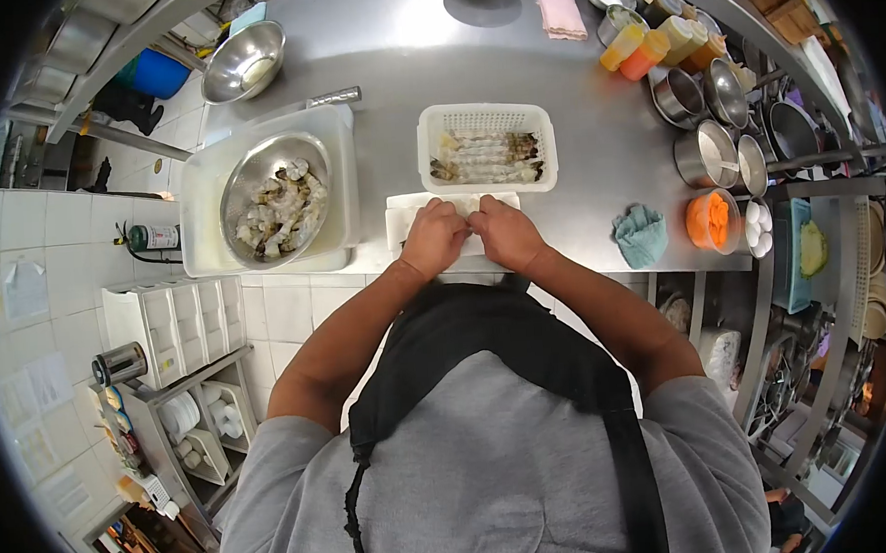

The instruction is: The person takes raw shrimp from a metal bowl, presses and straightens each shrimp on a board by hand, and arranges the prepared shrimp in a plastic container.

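Observation:
Both hands are close together over a white cloth or paper (401, 217) at the counter's near edge. My left hand (435, 237) has its fingers curled, and my right hand (507, 232) is closed beside it; what they pinch is too small to make out. Just beyond them stands a white perforated basket (487, 113) with several peeled, straightened shrimp (485, 156) in a row, their tails on. To the left, a steel bowl (308, 155) of curled shrimp (281, 213) rests tilted in a translucent plastic tub (200, 224).
A green cloth (641, 236) and a container of orange pieces (713, 221) lie to the right. Steel pots (704, 155) and squeeze bottles (644, 56) line the right side. A steel bowl (243, 63), a metal-handled tool (333, 98) and a pink cloth (560, 12) are farther back.

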{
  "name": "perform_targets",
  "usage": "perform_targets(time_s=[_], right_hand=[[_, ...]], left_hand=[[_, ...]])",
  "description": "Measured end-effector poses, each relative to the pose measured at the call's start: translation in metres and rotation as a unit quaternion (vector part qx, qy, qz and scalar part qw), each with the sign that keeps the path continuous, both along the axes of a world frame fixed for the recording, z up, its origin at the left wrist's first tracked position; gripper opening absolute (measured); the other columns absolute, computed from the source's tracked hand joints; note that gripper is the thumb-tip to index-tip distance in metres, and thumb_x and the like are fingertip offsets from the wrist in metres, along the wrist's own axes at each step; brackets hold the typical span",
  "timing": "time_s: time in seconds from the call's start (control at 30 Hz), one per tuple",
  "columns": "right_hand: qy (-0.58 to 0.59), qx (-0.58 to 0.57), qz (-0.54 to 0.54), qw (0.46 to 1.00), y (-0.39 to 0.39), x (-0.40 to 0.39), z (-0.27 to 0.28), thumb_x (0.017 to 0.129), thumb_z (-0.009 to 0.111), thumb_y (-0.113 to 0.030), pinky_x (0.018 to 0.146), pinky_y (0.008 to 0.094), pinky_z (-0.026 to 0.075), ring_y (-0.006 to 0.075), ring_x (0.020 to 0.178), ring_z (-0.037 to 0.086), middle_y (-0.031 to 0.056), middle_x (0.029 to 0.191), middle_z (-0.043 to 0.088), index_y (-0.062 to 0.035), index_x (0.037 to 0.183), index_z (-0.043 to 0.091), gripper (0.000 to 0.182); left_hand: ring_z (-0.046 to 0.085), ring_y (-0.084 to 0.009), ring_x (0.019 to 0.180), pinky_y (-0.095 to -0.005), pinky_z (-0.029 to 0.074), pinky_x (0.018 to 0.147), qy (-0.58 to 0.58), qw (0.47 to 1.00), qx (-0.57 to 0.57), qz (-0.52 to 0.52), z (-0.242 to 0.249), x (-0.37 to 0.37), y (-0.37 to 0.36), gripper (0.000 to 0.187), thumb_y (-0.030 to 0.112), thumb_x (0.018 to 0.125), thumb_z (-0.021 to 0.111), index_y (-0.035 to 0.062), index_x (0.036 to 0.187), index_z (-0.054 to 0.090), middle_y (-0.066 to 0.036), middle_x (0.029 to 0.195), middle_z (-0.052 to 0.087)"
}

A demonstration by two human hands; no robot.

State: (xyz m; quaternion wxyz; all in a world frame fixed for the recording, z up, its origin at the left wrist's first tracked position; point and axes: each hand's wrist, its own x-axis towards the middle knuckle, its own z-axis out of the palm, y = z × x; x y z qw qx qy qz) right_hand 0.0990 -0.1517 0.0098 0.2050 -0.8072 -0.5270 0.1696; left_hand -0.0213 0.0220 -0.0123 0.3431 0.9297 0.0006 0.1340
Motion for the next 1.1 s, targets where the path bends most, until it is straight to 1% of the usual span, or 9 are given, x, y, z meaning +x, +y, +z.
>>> perform_targets(time_s=[0.17,0.27,0.37,0.47,0.57,0.7,0.87,1.0,1.1], right_hand=[[-0.006,-0.003,0.034,0.999,-0.002,0.008,0.001,0.093,0.065,-0.005,0.087,0.0513,0.061,0.0388,0.102,0.071,0.0164,0.105,0.062,-0.0078,0.104,0.073,0.014],[-0.023,-0.010,0.066,0.998,-0.001,0.014,-0.004,0.095,0.064,-0.006,0.086,0.0514,0.061,0.0390,0.101,0.072,0.0164,0.109,0.064,-0.0079,0.107,0.073,0.015],[-0.010,-0.015,0.070,0.997,-0.001,0.019,-0.003,0.094,0.067,-0.007,0.091,0.0516,0.060,0.0396,0.108,0.071,0.0156,0.113,0.066,-0.0068,0.111,0.073,0.018],[-0.046,0.096,0.025,0.994,-0.011,0.001,0.012,0.093,0.072,-0.010,0.098,0.0508,0.056,0.0377,0.115,0.067,0.0134,0.116,0.067,-0.0054,0.114,0.073,0.022],[-0.052,0.151,0.009,0.987,-0.001,-0.016,0.017,0.091,0.078,-0.013,0.100,0.0489,0.051,0.0349,0.117,0.063,0.0121,0.114,0.066,-0.0058,0.116,0.073,0.027],[-0.030,0.112,0.042,0.992,0.021,-0.022,0.002,0.092,0.076,-0.015,0.096,0.0472,0.049,0.0328,0.110,0.062,0.0107,0.107,0.065,-0.0071,0.105,0.074,0.016],[-0.071,0.066,0.088,0.991,0.036,-0.017,-0.010,0.092,0.072,-0.014,0.094,0.0483,0.049,0.0327,0.108,0.062,0.0088,0.101,0.064,-0.0078,0.090,0.074,0.007],[-0.055,0.046,0.101,0.992,0.038,-0.010,-0.001,0.092,0.075,-0.016,0.095,0.0490,0.049,0.0335,0.110,0.063,0.0090,0.104,0.066,-0.0103,0.099,0.074,0.009],[-0.028,0.093,0.066,0.993,0.035,-0.014,0.003,0.091,0.079,-0.018,0.097,0.0496,0.049,0.0336,0.111,0.063,0.0086,0.106,0.067,-0.0116,0.105,0.074,0.016]], left_hand=[[0.063,-0.0360,0.096,-0.0484,0.054,0.087,0.018,1.000,-0.007,0.004,0.004,0.001,0.000,0.003,0.007,0.084,0.082,0.0073,0.084,0.079,-0.011,0.090,0.067],[0.065,-0.0362,0.101,-0.0488,0.054,0.091,0.037,0.999,0.006,-0.006,0.003,-0.001,0.002,0.007,0.010,0.086,0.082,0.0085,0.092,0.082,-0.011,0.095,0.070],[0.066,-0.0358,0.106,-0.0494,0.053,0.095,0.032,0.999,0.032,0.009,0.012,-0.012,0.004,0.017,0.012,0.087,0.083,0.0096,0.104,0.083,-0.010,0.101,0.073],[0.066,-0.0353,0.107,-0.0495,0.053,0.097,0.003,0.997,0.010,0.081,0.015,-0.038,0.009,0.023,0.014,0.088,0.083,0.0100,0.110,0.082,-0.010,0.104,0.075],[0.066,-0.0352,0.108,-0.0496,0.051,0.096,0.002,0.997,0.009,0.076,0.002,-0.050,0.017,0.023,0.015,0.086,0.082,0.0119,0.109,0.082,-0.008,0.102,0.074],[0.064,-0.0349,0.099,-0.0488,0.053,0.090,0.013,0.997,-0.001,0.070,0.005,-0.043,0.018,0.008,0.010,0.086,0.080,0.0085,0.094,0.081,-0.010,0.095,0.070],[0.064,-0.0354,0.097,-0.0488,0.054,0.088,0.022,0.998,0.041,0.034,0.003,-0.040,0.025,0.004,0.009,0.084,0.079,0.0088,0.088,0.081,-0.010,0.090,0.067],[0.066,-0.0356,0.098,-0.0494,0.054,0.089,0.044,0.997,0.060,0.031,0.008,-0.041,0.029,0.008,0.008,0.083,0.080,0.0093,0.091,0.080,-0.010,0.092,0.068],[0.067,-0.0347,0.103,-0.0497,0.054,0.090,-0.011,0.993,-0.001,0.116,0.013,-0.048,0.022,0.013,0.008,0.083,0.082,0.0106,0.095,0.078,-0.009,0.097,0.071]])
